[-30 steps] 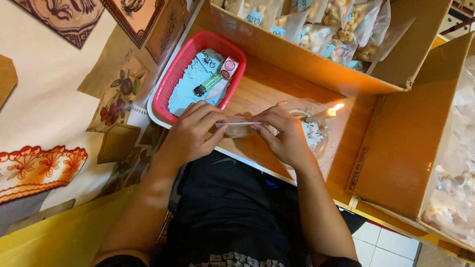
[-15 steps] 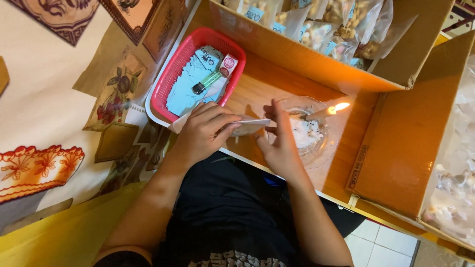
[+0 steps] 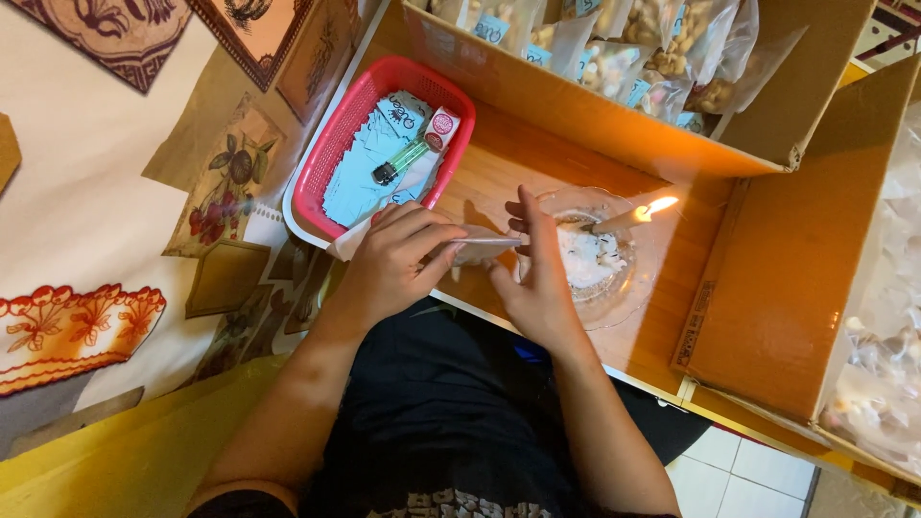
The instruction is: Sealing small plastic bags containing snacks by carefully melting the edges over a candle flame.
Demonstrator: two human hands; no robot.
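head view: only one camera, looking straight down over the person's lap and the table (image 3: 499, 173).
left hand (image 3: 398, 259): fingers curled, pinching the top edge of a small clear plastic bag (image 3: 480, 247) between thumb and fingertips.
right hand (image 3: 537, 273): fingers straight and spread upward, thumb side touching the bag's other end; loose contact, not a full pinch as far as I can tell.
bag position: held just above the near edge of the table, between both hands, top edge pulled into a flat strip pointing toward the candle.
candle (image 3: 624, 219): lit, lying tilted in a clear glass dish (image 3: 624, 288) with white wax lumps in it; flame just beyond the right hand's fingertips.
red basket (image 3: 331, 158): left of the hands, holds pale blue paper labels, a green lighter (image 3: 403, 161) and a small red-and-white pack.
cardboard boxes (image 3: 767, 240): behind and right, filled with packed snack bags.
handling estimate: bag looks light, thin, floppy and slick; film likely melts fast near flame. Best hold is both ends of the top edge, kept taut, fingers clear of the fire.
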